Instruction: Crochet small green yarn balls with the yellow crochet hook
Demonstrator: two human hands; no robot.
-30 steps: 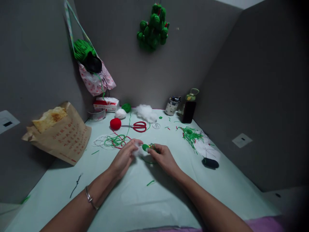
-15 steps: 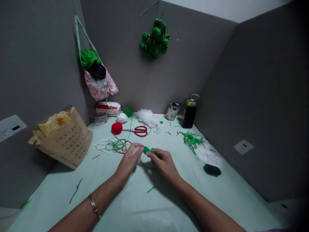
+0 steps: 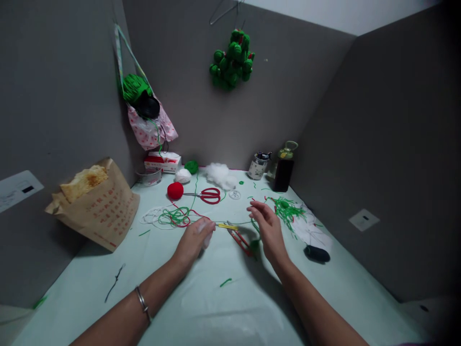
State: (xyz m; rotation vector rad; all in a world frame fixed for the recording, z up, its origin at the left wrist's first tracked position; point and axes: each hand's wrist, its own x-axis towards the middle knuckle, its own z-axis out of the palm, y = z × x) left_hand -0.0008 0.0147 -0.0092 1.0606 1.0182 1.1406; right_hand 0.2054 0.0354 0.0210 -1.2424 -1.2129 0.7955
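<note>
My left hand (image 3: pixel 194 239) is closed around a wad of white stuffing (image 3: pixel 205 234), its fingertips pinched beside a thin yellow tool (image 3: pixel 227 226). Whether the fingers grip that tool cannot be told. Red-handled thread snips (image 3: pixel 240 241) are between my hands. To the right, my right hand (image 3: pixel 268 230) is raised with its fingers apart, nothing visible between them. A small green yarn piece (image 3: pixel 255 246), blurred, is just below and left of it, beside the snips' handles. A green strand (image 3: pixel 242 222) stretches between the two hands.
Red scissors (image 3: pixel 210 195), a red yarn ball (image 3: pixel 175 191) and tangled yarn (image 3: pixel 174 217) lie beyond my left hand. A paper bag (image 3: pixel 104 211) stands left. Green scraps (image 3: pixel 288 210) and a dark roll (image 3: pixel 317 253) are right. White stuffing (image 3: pixel 220 176) sits at the back.
My right hand has moved right and opened, away from my left. The green yarn piece has left my left fingertips and is now lower right. The snips and yellow tool have come into sight.
</note>
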